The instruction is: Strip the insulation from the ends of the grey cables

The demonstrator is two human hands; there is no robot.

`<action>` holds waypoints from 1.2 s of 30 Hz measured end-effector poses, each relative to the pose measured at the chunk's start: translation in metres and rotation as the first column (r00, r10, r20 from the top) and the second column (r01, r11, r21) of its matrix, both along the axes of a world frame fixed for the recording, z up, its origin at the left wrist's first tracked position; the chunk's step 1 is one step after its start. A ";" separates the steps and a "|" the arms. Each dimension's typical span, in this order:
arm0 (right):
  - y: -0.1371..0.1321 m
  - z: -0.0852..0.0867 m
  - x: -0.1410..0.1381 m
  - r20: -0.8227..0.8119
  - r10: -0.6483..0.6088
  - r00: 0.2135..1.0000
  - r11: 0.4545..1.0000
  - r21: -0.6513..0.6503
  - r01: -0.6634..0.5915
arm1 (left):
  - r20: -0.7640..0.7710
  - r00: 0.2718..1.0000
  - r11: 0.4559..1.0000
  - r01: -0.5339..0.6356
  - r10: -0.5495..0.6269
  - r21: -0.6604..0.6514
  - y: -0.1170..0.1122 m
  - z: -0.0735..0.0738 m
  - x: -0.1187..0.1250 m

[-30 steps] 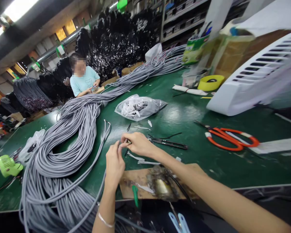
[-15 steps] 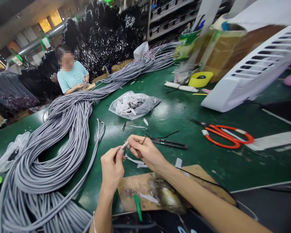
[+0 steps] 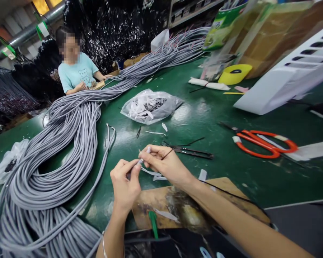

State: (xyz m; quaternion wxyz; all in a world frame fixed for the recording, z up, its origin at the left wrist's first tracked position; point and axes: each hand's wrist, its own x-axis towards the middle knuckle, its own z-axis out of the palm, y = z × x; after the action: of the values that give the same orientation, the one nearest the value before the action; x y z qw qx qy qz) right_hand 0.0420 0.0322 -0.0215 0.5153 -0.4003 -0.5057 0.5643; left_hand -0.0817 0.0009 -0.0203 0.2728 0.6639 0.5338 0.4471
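My left hand (image 3: 126, 182) is closed, with thumb and forefinger pinching a short grey cable end (image 3: 140, 162). Against its tip, my right hand (image 3: 165, 163) is closed too, its fingertips on a small pale tube-like piece (image 3: 148, 149). A thin dark strand (image 3: 167, 154) sticks out of the right hand. Most of what lies inside both hands is hidden by the fingers. White strips (image 3: 152, 172) lie just beyond the hands. Black tweezers-like metal tool (image 3: 193, 152) rests behind the right hand.
A thick grey cable bundle (image 3: 80, 143) fills the left. A clear bag of small pieces (image 3: 152, 105) sits mid-table. Orange-handled scissors (image 3: 266, 143) and a white slotted casing (image 3: 280, 79) stand right. Below is a stained board (image 3: 148, 200). A co-worker (image 3: 76, 71) sits across.
The view has shifted a little, so the table things appear displaced. The right fingertips now show a pale piece raised upright. The co-worker's hands have moved apart.
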 end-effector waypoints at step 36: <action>-0.012 -0.009 -0.001 0.465 -0.334 0.820 0.877 0.472 0.090 | -0.008 0.978 0.972 -0.205 0.207 0.114 0.002 -0.001 0.003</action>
State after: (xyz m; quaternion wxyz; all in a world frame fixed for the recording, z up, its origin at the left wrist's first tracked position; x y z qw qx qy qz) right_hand 0.0407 0.0197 -0.0302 0.4904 -0.4726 -0.6909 0.2426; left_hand -0.0782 0.0030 -0.0214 0.1816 0.6237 0.5765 0.4957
